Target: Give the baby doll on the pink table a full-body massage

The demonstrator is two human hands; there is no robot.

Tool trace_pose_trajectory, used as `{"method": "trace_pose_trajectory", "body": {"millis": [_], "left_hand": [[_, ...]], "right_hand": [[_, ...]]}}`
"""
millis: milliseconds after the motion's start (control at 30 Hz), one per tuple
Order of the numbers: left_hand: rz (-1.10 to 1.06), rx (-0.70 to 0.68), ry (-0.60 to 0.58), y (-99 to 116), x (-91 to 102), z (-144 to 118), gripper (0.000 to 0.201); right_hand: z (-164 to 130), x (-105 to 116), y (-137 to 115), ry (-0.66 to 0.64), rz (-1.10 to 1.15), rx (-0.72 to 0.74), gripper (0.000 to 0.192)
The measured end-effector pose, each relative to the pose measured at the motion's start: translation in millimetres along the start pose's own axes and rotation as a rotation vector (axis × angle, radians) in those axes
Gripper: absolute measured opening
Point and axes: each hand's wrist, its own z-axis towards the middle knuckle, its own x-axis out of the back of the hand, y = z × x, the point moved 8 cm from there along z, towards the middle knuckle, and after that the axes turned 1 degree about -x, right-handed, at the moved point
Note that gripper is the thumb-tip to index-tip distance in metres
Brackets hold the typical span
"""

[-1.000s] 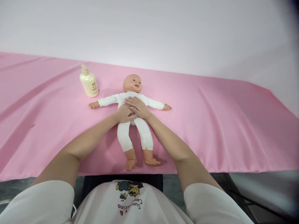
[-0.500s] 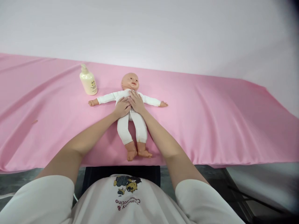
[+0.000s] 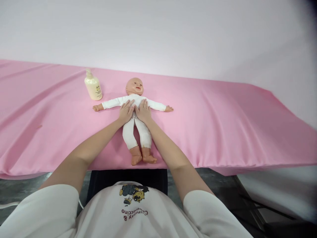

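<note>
**Hands uncrossing and settling side by side on the doll's belly**

Moving apart since a second ago: then overlapping, right over left, across the middle of the doll's trunk; now lying next to each other, with the whole view sitting a little farther back from the table.

Left hand resting flat and open on the doll, palm down on its trunk, fingers spread and pointing up toward the chest. Right hand doing the same just beside it, thumbs nearly touching at the middle line. Gripping nothing; both palms simply pressing on the white suit.

Lying on its back near the front edge of the pink sheet, arms stretched out to either side, legs together and pointing toward the person, bare feet close to the sheet's edge.

Standing upright near the doll's outstretched arm and clear of it, well out of both hands' reach: a cream pump bottle, untouched at this moment.

Judging from the flat palms on the trunk, rubbing of the belly looking well under way; arms, legs and feet lying uncovered by any hand, so seemingly still to be worked.
</note>
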Motion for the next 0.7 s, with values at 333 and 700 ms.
{"method": "trace_pose_trajectory", "body": {"millis": [333,700], "left_hand": [[0.051,-0.082,0.079,-2,7.6,-2,0.063],[0.206,-0.405,-0.416,37,-7.5,43,0.048]], "right_hand": [[-32,6,-23,-0.106,-0.123,0.172,0.079],[-52,13,-43,-0.161,-0.139,0.596,0.044]]}}
